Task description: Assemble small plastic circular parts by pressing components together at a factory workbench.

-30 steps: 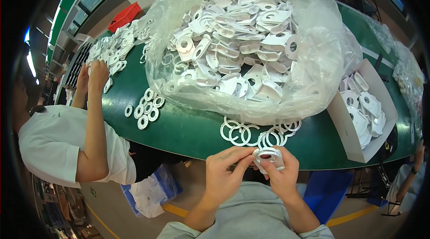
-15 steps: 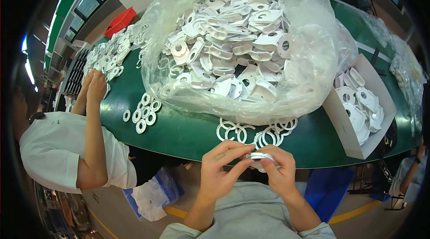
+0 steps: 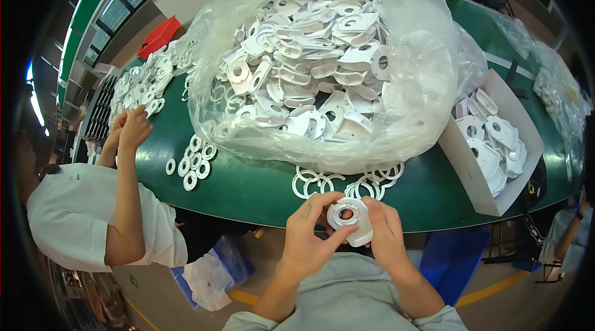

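Observation:
Between both hands, just off the table's near edge, is a white plastic part (image 3: 358, 232) with a round ringed hole facing up. My left hand (image 3: 311, 232) grips its left side, thumb lying across the front below the hole. My right hand (image 3: 385, 232) holds its right edge, fingers behind. Just beyond my hands, thin white open rings (image 3: 317, 182) lie in loose clusters on the green table (image 3: 260, 198). Behind them a large clear plastic bag (image 3: 415, 126) stands open, heaped with white plastic parts (image 3: 310, 46) with round holes.
A carton (image 3: 471, 176) of similar white parts stands at the right. Small thick white rings (image 3: 196, 162) lie to the left. A co-worker (image 3: 105, 207) sits at the left, hands by another pile of white parts (image 3: 142, 80). A red bin (image 3: 159, 38) stands beyond; blue bins (image 3: 455, 263) are below the table.
The white part has turned from edge-on to show its ringed face, and my fingers have shifted around it. The co-worker's hands have moved slightly. The whole view has shifted a little.

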`<action>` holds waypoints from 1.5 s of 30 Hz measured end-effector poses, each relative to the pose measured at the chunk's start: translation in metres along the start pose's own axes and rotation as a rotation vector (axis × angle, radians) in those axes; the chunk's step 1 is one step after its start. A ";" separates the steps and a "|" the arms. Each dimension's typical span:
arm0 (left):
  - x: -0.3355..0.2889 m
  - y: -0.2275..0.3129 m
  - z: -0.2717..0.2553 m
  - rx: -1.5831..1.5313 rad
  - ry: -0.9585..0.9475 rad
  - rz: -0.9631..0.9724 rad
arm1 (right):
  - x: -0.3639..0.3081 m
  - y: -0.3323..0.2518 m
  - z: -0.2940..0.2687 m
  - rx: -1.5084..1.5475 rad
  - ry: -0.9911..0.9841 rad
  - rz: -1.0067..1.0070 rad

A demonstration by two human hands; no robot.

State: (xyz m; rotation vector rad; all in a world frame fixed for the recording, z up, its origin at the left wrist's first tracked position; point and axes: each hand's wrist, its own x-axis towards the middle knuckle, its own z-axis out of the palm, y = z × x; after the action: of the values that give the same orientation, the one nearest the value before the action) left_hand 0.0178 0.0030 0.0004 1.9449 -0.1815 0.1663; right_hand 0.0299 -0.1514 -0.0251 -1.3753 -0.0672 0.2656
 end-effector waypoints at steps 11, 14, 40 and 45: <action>0.002 -0.009 -0.008 -0.606 -0.125 -0.276 | 0.005 -0.005 -0.006 0.029 -0.155 -0.019; 0.002 -0.011 -0.005 -0.560 -0.107 -0.238 | 0.005 -0.010 -0.003 0.130 -0.157 0.098; 0.005 -0.013 0.008 -0.366 -0.003 -0.241 | 0.004 -0.004 -0.004 -0.016 -0.202 -0.003; 0.007 -0.010 0.004 -0.421 -0.026 -0.202 | 0.003 -0.003 -0.007 -0.017 -0.172 -0.007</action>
State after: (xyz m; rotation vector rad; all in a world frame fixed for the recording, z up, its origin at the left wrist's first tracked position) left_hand 0.0265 0.0027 -0.0084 1.5341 -0.0317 -0.0304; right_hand 0.0350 -0.1577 -0.0241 -1.3661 -0.2178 0.3783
